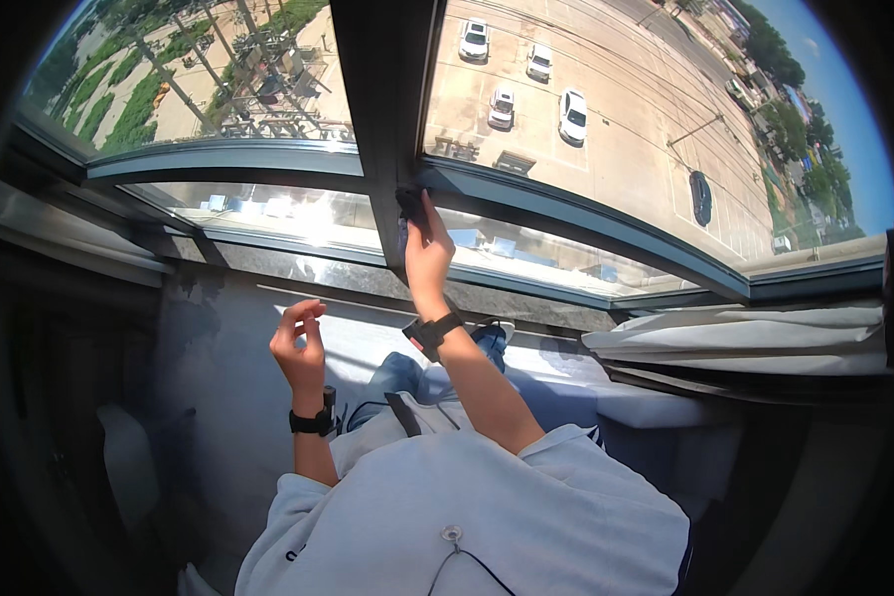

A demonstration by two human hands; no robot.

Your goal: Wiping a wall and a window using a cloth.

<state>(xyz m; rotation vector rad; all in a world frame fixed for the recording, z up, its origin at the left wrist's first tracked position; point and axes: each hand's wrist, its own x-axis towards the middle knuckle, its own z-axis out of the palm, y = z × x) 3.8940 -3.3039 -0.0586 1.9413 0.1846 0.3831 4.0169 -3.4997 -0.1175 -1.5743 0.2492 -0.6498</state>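
My right hand (428, 261) is raised to the dark window mullion (389, 112) and grips a dark, bunched item (411, 203), perhaps a cloth, against it. The fingers partly hide that item, so its exact kind is unclear. Lower and to the left, my left hand (300, 343) hovers with bent fingers, thumb close to the fingertips, and nothing visible in it. Both wrists wear black straps with small devices. Window panes lie on both sides of the mullion, above a grey horizontal rail (581, 223).
A stone-like sill (268, 270) runs below the windows. Gathered pale curtains hang at the right (745, 335) and left (82, 231). A light padded seat edge (655, 406) is at the right. Parked cars (573, 117) and utility poles show outside, through the glass.
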